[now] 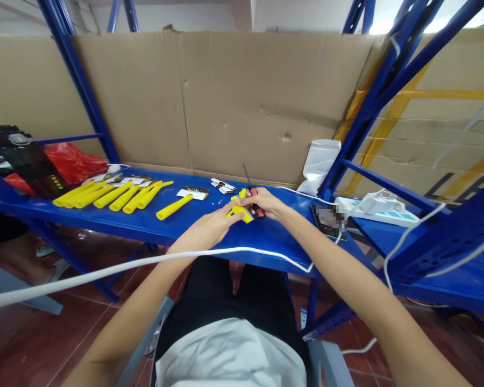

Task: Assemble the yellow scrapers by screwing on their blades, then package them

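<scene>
My left hand (214,224) is closed on a yellow scraper head (246,216) with a greyish strip along it, just above the blue tabletop. My right hand (269,203) grips a red-and-black screwdriver (260,212), its thin shaft pointing up and away, while its fingertips also meet the yellow piece. Fingers hide part of both. Left of my hands lies a yellow-handled scraper (175,207) with a white-and-black head. Beyond my fingers are small white-and-black packets (223,186), with several tiny light bits on the table near them.
Several more yellow-handled scrapers (123,196) lie in a row leftward on the blue table (210,236). A white cable (145,262) crosses above my left forearm. A phone (329,221), power strip (383,208) and white bag (320,161) are at right. Cardboard (234,107) stands behind.
</scene>
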### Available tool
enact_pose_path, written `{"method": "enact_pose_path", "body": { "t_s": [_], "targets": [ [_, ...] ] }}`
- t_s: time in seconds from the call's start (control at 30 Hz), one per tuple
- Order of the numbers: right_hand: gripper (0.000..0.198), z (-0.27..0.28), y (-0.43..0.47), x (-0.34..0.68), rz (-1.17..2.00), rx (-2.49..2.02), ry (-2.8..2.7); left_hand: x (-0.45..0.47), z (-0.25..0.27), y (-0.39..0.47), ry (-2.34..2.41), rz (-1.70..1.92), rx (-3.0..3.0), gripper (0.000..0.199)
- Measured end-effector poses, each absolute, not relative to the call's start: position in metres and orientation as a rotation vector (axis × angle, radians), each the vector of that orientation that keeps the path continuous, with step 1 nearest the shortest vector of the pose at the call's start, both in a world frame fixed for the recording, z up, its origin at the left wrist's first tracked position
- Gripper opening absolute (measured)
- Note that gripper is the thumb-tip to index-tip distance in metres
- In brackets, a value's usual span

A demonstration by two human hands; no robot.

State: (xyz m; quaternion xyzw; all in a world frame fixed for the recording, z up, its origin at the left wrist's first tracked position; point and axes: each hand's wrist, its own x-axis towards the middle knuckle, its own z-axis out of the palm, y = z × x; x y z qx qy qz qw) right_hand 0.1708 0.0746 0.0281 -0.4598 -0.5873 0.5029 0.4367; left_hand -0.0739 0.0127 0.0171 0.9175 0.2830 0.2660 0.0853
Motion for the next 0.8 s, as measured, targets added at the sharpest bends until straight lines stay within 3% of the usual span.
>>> {"method": "enact_pose_path", "body": {
  "t_s": [0.27, 0.5, 0.63, 0.8],
  "targets": [
    [0.058, 0.039, 0.076, 0.171, 1.100, -1.073, -1.434, -0.086, 0.021, 0.039, 0.721, 1.176, 2.196, 0.038],
    [0.041, 0.027, 0.077, 0.173, 0.896, -1.195, -1.648, -0.093, 0.032, 0.046, 0.298, 1.337, 1.351, 0.055],
    [0.025, 0.019, 0.080, 0.172, 0.786, -1.278, -1.795, -0.096, 0.035, 0.040, 0.250, 1.290, 1.271, 0.055],
    [0.018, 0.015, 0.085, 0.172, 0.600, -1.348, -1.908, -0.095, 0.035, 0.030, 0.229, 1.230, 1.313, 0.062]
  ]
}}
